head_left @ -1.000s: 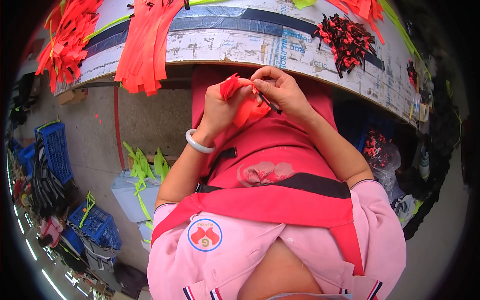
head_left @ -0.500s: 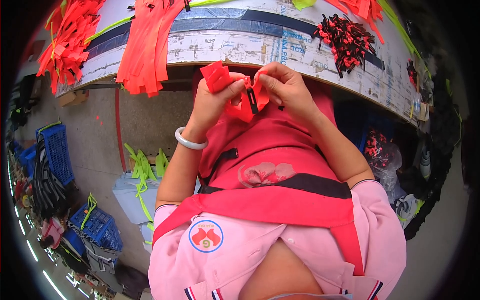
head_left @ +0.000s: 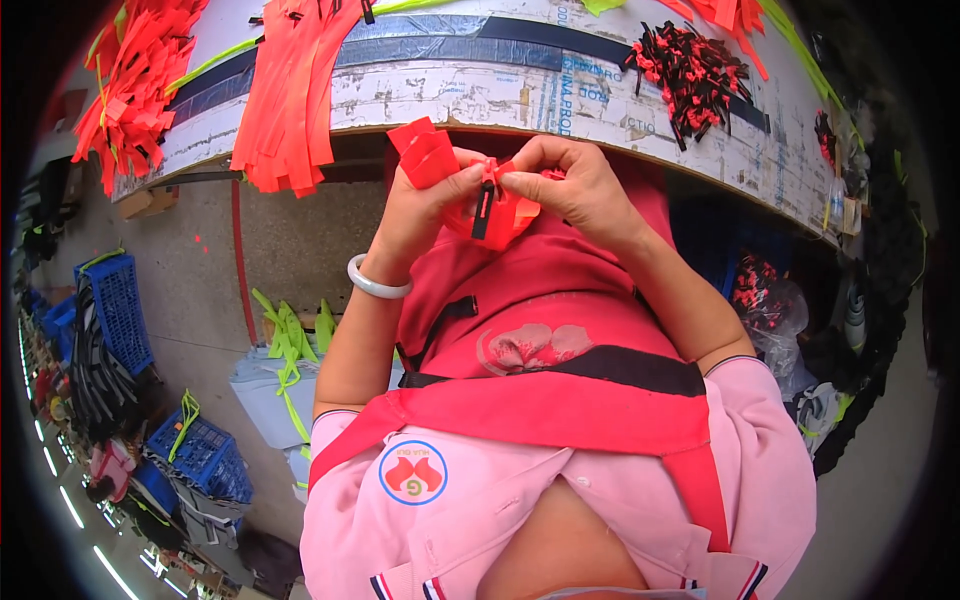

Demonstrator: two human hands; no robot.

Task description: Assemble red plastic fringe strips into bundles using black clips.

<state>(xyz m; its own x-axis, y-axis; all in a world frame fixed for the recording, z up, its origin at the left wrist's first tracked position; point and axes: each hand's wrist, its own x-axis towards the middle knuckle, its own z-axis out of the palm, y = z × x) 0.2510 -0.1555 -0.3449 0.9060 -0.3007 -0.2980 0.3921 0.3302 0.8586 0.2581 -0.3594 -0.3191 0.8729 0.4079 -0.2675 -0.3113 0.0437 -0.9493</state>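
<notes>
In front of the red apron [head_left: 540, 290], my left hand [head_left: 412, 218] is closed around a bright orange-red fabric strip [head_left: 427, 158], whose folded layers stick up above the thumb. A small black strip [head_left: 483, 212] with a pale mark hangs from the gathered red fabric between the hands. My right hand [head_left: 590, 200] pinches the same fabric at its upper right, thumb against forefinger, the tips almost touching the left thumb. Exactly how the black piece joins the fabric is hidden by my fingers.
Along the board-topped table [head_left: 400, 100] lie a bundle of orange-red strips [head_left: 285, 110], another heap of strips [head_left: 140, 90] farther left, and a pile of small black-and-red pieces [head_left: 690, 80] at right. Blue crates [head_left: 205, 455] stand on the floor at left.
My right hand has come left toward the left thumb, closing the gap between them. The fabric loop has drawn in, and the black strip hangs a little lower and farther left.
</notes>
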